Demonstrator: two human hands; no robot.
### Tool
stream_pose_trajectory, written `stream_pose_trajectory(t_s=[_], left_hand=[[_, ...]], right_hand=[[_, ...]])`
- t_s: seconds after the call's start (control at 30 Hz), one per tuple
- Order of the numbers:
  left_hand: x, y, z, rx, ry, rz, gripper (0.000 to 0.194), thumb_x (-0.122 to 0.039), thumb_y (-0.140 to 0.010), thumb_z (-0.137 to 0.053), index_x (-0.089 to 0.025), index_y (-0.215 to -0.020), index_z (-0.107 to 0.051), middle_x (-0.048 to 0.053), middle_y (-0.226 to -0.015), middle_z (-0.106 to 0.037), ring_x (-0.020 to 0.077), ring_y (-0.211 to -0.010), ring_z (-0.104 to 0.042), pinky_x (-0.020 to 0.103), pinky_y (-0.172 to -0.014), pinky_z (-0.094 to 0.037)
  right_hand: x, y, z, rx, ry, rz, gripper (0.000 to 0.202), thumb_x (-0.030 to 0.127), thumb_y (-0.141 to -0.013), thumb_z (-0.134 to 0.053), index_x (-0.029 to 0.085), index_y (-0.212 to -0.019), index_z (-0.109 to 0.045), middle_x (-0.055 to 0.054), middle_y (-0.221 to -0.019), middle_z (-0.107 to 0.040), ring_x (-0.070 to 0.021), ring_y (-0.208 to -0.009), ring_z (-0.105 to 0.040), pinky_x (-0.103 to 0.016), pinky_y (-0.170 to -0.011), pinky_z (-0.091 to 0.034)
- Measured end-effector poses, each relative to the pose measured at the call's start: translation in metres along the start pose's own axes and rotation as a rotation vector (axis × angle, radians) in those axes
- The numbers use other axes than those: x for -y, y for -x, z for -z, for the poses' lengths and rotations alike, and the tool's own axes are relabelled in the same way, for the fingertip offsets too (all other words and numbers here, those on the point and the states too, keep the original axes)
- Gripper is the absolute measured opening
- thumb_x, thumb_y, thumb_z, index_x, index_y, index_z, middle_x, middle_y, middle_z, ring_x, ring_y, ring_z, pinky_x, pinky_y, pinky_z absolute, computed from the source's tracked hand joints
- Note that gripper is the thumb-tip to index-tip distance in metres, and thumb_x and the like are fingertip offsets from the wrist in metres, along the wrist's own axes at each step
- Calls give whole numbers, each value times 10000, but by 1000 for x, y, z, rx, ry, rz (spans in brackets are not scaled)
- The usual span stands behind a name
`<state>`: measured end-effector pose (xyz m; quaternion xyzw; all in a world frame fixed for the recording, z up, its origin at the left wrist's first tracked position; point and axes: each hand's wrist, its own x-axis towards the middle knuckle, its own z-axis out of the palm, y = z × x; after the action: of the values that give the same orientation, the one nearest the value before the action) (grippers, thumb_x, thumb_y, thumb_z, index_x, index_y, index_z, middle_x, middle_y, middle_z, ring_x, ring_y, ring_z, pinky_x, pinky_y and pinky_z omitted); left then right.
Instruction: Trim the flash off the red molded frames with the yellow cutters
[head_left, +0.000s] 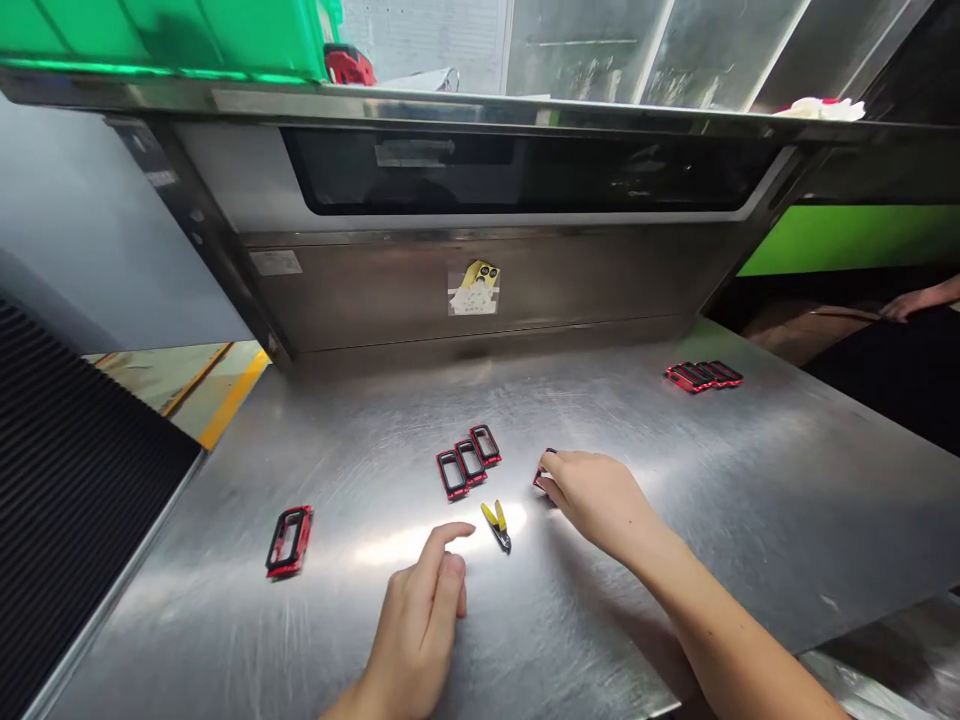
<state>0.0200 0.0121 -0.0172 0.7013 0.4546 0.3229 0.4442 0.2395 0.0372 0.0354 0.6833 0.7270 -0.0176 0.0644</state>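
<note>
A: What's nearest us?
B: The left forearm and left hand (420,610), coming in over the near edge of the counter (225,620). The index finger reaches out toward the right, slightly bent; the thumb sits below it with their tips apart, and the other fingers curl under. It holds nothing.
A: And starting from the left?
B: A lone red-and-black frame (301,540) lies near the left edge. Then, around the middle, three overlapping frames (460,462) run in a slanting row, the rightmost one farthest back.
A: Any tool?
B: Yellow-handled cutters (498,530), just in front of that row, near the left index fingertip. Their handles spread away from us, tip toward the near edge.
A: The right hand?
B: The right hand (600,495) has its back up, wrist fairly straight, forearm slanting in from the near right. Thumb and fingers are clamped on the held frame (539,474), mostly hidden by them, right of the row.
A: Farther right?
B: An overlapping frame group (703,375) toward the far right corner, and beyond the right edge, another person's hand (907,304).
</note>
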Motion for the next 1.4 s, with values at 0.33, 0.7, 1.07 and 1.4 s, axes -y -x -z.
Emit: stream_pose_trajectory(t_s=[0.33,0.7,1.07,1.4], left_hand=[[-4,3,0,-13,60,0,429,-477,-947,-324,-174,-1134,-563,-67,-510,-446,136,-450,-425,238,-453,-305],[-4,6,6,44,213,-498,323,-535,-927,-377,-300,-1133,-462,-92,-535,-430,95,-411,-399,186,-404,-314],[-3,7,10,47,197,-471,533,-729,-817,-313,-284,-1034,-513,-74,-477,-530,93,-328,-434,207,-365,-329],[-15,19,3,-66,308,-32,670,-858,-664,-384,-239,-784,-611,-47,-437,-387,117,-369,-319,266,-367,-246]], right_hand=[[-1,2,-5,-11,-140,-21,34,150,-881,-605,137,-879,-636,-99,-865,-689,-240,-794,-660,-267,-631,-433],[89,78,-63,541,-2596,132,448,554,-804,-721,160,-914,-539,31,-630,-576,-83,-539,-597,-136,-504,-434],[100,87,-71,508,-2610,26,527,535,-707,-819,179,-856,-460,67,-573,-531,-58,-476,-509,-159,-524,-405],[114,81,-90,407,-2580,173,602,563,-661,-812,220,-706,-319,83,-516,-420,-44,-404,-360,-141,-429,-312]])
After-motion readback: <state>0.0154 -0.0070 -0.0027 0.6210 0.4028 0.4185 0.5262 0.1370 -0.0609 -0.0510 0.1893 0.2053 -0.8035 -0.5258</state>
